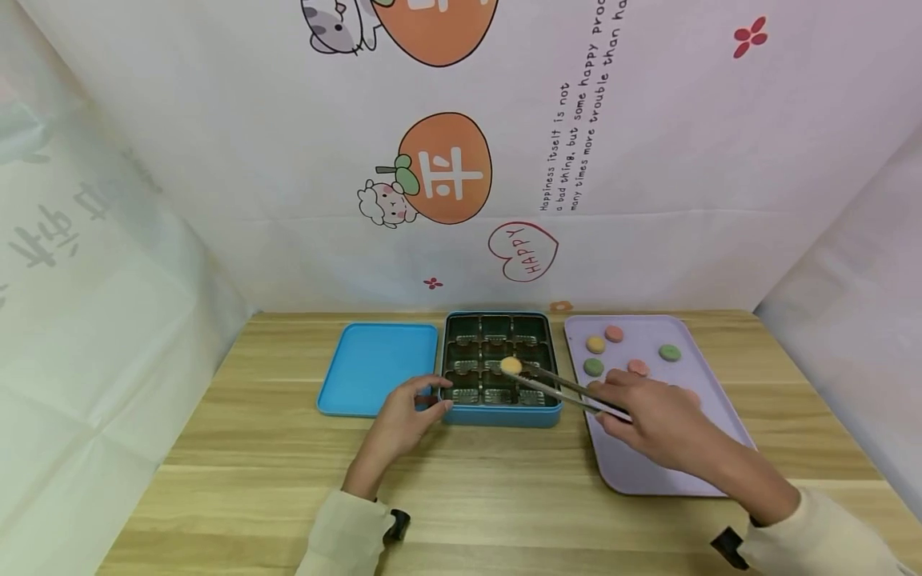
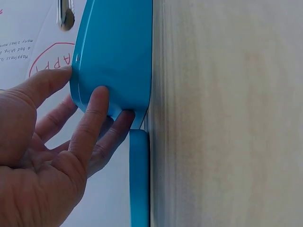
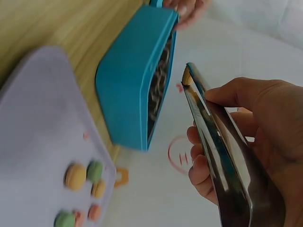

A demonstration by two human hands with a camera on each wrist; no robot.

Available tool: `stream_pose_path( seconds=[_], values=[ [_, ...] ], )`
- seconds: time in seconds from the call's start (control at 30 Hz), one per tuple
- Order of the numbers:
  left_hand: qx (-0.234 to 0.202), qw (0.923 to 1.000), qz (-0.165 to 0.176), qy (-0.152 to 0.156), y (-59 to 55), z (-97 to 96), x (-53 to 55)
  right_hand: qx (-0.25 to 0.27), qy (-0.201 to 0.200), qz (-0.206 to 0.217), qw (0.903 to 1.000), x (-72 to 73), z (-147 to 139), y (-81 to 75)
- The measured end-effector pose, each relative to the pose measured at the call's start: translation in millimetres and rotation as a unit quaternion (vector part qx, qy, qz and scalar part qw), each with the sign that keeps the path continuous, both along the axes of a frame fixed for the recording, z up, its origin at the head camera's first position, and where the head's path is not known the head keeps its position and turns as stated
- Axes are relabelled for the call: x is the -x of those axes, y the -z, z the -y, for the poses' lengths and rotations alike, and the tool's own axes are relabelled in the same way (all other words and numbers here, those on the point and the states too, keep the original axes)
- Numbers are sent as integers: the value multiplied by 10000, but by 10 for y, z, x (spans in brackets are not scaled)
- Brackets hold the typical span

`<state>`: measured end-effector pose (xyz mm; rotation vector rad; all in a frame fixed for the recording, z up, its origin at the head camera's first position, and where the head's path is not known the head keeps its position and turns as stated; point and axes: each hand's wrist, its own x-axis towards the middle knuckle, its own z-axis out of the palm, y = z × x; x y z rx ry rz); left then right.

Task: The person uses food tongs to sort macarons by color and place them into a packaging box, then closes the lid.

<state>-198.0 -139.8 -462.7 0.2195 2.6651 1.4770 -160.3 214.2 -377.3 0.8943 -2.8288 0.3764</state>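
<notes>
My right hand (image 1: 659, 420) grips metal tongs (image 3: 222, 151), thumb on one arm and fingers curled round the other. Between the tong tips is a yellow macaron (image 1: 511, 366), above the middle of a blue tin (image 1: 504, 415). Inside the tin is a dark insert (image 1: 497, 349) with several compartments, and no macarons show in them. At the tin's near left corner, my left hand (image 1: 403, 416) has its fingers spread. In the left wrist view, its fingertips (image 2: 99, 94) touch the tin's outer wall and rim.
A blue lid (image 1: 378, 368) lies left of the tin. To the right, a lilac tray (image 1: 648, 468) carries pink, green and yellow macarons, including a green one (image 1: 670, 353); my right forearm passes over it. A printed white cloth (image 1: 288, 160) stands behind the wooden table (image 1: 497, 496).
</notes>
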Motion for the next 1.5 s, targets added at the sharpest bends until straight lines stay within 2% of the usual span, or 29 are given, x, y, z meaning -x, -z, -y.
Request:
stream_pose_path(
  seconds=[0.23, 0.47, 1.0, 1.3, 1.5],
  values=[
    [-77, 9999, 95, 1, -3, 20, 10, 13, -382, 218, 9990, 27, 308, 44],
    [-86, 9999, 80, 70, -9, 38, 22, -229, -454, 394, 9979, 74, 474, 28],
    [-138, 9997, 181, 56, 10, 39, 17, -535, -430, 850, 9940, 194, 594, 3],
    [-119, 9997, 214, 39, 1, 35, 13, -638, -637, 850, 9923, 270, 663, -130],
    [-102, 9998, 193, 44, 2, 30, 11, -727, -667, 1117, 9888, 305, 709, -177]
  ],
)
